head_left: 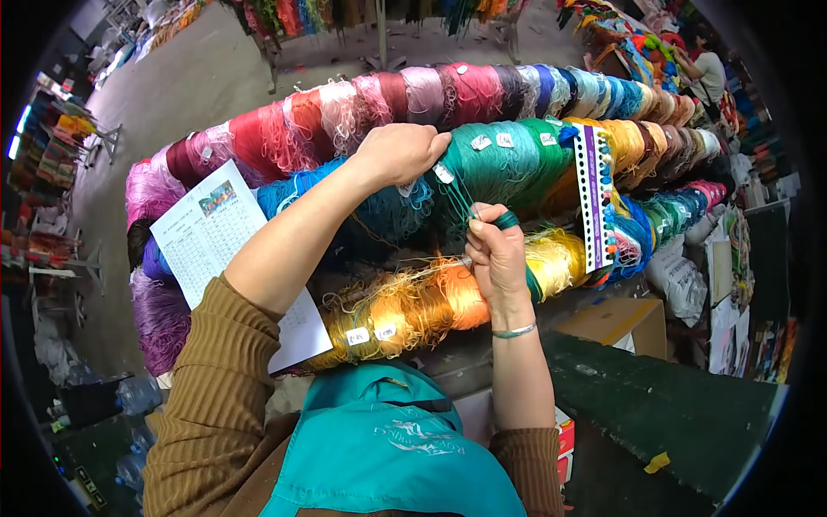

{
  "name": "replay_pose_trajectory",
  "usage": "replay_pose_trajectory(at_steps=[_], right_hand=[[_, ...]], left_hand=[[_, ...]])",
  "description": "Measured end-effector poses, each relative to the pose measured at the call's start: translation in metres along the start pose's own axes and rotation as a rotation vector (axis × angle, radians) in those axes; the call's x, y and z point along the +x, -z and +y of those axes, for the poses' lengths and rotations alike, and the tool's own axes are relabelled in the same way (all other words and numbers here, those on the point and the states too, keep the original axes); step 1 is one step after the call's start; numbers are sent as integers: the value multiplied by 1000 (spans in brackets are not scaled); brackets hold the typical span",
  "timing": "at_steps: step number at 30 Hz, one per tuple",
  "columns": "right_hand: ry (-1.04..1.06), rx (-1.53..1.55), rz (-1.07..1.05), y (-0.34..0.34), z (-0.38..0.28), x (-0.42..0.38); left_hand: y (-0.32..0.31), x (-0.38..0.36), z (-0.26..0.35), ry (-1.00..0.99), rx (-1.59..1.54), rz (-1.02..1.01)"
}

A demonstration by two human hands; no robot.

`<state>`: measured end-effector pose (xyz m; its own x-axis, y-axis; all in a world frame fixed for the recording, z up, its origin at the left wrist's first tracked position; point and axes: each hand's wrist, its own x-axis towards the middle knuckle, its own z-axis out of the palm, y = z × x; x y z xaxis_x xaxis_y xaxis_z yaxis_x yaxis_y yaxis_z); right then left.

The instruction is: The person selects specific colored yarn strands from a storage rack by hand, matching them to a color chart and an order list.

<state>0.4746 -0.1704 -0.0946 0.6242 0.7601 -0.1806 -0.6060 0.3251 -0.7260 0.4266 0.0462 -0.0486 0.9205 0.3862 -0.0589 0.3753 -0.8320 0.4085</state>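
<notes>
Long rows of coloured thread hanks hang across in front of me. My left hand (401,153) is closed over the upper part of the middle row, between the blue thread (297,196) and the teal thread hank (491,155); its fingertips are mostly hidden. Lower and to the right, my right hand (498,250) pinches green thread strands (463,194) that stretch up to the teal hank by my left hand. A dark green bundle of thread (506,221) shows at my right fingers, and part of it trails behind the wrist. Small white labels (444,173) are stuck on the hanks.
A printed sheet (211,228) lies over the left end of the rows. A purple-and-white punched card (593,198) with thread samples hangs at right. Below are yellow and orange hanks (457,295) and a cardboard box (613,323). Another person (708,76) is at far right.
</notes>
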Motion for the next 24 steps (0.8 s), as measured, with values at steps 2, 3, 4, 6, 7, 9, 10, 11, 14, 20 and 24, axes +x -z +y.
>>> replay_pose_trajectory(at_steps=[2, 3, 4, 6, 7, 9, 10, 11, 14, 20, 24], right_hand=[[-13, 11, -3, 0, -2, -2], [-26, 24, -6, 0, -3, -3], [-27, 24, -5, 4, -3, -3], [-2, 42, -34, 12, -3, -3], [12, 68, -15, 12, -4, -5], [10, 77, 5, 15, -5, -7], [9, 86, 25, 14, -5, -8], [10, 86, 26, 13, -7, -9], [-28, 115, -11, 8, -10, -9], [-131, -326, 27, -2, -12, -28], [-199, -357, 107, 22, -13, -101]], left_hand=[[0, 0, 0, 0, 2, -6], [1, 0, 0, 0, 1, -6], [0, 0, 0, -2, 2, -4], [0, -1, 0, -4, 4, -3], [0, 0, 0, -4, 6, -1], [0, -1, 0, -3, 8, 1], [1, -1, 1, 5, 9, -4], [1, -1, 2, 13, 9, -9], [2, -1, 2, 10, 3, -18], [2, 0, 2, 19, 25, -30], [0, 2, 0, 12, 27, -47]])
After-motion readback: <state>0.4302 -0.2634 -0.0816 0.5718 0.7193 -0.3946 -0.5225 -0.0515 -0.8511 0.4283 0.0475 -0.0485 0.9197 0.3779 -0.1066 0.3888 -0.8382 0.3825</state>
